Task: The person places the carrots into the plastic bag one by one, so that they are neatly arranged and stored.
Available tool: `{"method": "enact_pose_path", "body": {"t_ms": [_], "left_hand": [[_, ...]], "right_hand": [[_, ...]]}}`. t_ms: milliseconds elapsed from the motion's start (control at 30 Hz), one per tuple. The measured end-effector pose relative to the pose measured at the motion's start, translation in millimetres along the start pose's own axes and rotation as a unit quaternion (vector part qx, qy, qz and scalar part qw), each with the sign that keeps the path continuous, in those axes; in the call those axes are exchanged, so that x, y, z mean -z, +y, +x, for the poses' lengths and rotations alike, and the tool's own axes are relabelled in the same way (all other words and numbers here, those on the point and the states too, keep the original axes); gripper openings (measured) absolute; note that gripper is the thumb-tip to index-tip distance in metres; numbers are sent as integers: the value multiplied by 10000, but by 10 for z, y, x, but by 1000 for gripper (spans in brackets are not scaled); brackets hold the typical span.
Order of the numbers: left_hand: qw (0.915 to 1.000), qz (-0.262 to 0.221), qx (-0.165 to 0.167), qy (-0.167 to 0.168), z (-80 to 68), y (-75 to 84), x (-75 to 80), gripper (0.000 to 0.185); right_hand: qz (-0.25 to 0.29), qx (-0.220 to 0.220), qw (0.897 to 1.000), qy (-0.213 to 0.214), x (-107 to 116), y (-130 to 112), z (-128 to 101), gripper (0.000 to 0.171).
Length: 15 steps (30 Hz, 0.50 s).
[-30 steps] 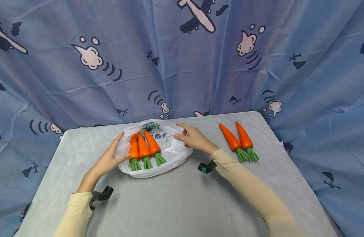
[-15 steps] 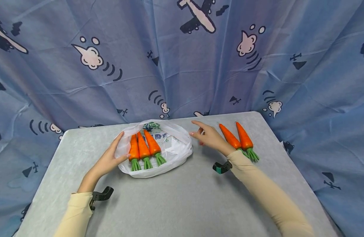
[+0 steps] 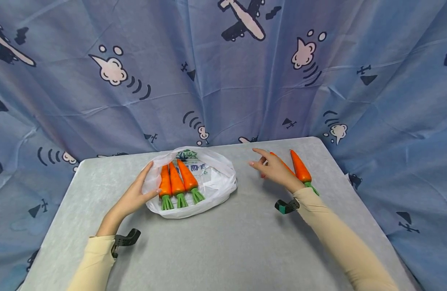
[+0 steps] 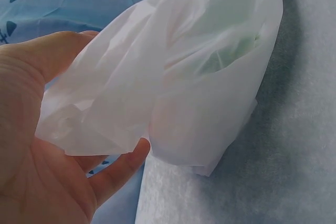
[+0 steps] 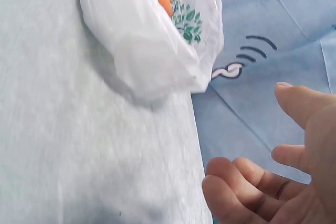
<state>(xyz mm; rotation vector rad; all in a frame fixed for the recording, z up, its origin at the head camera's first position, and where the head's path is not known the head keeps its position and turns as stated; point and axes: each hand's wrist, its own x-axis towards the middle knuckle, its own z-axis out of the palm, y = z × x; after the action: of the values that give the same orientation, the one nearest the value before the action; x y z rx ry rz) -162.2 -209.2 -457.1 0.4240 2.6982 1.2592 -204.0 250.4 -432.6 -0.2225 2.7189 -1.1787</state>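
A white plastic bag (image 3: 219,190) lies with its mouth spread, three orange carrots (image 3: 187,176) with green stubs side by side in it. At its left rim my left hand (image 3: 132,198) holds the plastic between thumb and fingers; the left wrist view shows the bag's thin side (image 4: 178,93) within that grasp. My right hand (image 3: 278,169) is apart from the bag, index finger and thumb extended, the others loosely bent, nothing in it. Below and beside it lie two more carrots: the right one (image 3: 300,165) shows mostly, while the hand and wrist cover much of the left one (image 3: 284,163).
Everything lies on a pale grey table (image 3: 208,250) with rounded far corners. A blue curtain (image 3: 223,93) printed with planes and clouds hangs right behind its far edge. A black band device (image 3: 286,206) sits on the right wrist, another (image 3: 126,238) on the left.
My right hand has let go of the bag's right rim and moved right, over the left loose carrot. The left hand has stayed at the left rim.
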Motion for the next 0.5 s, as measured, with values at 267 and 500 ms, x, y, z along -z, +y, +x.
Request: {"method": "enact_pose_path", "body": {"t_ms": [267, 500], "left_hand": [[10000, -40, 41, -18, -13, -13, 2, 97], [10000, -13, 33, -13, -10, -16, 6, 97]], "right_hand": [[-177, -66, 9998, 113, 163, 165, -56, 71], [-344, -238, 9988, 265, 285, 354, -72, 72]]}}
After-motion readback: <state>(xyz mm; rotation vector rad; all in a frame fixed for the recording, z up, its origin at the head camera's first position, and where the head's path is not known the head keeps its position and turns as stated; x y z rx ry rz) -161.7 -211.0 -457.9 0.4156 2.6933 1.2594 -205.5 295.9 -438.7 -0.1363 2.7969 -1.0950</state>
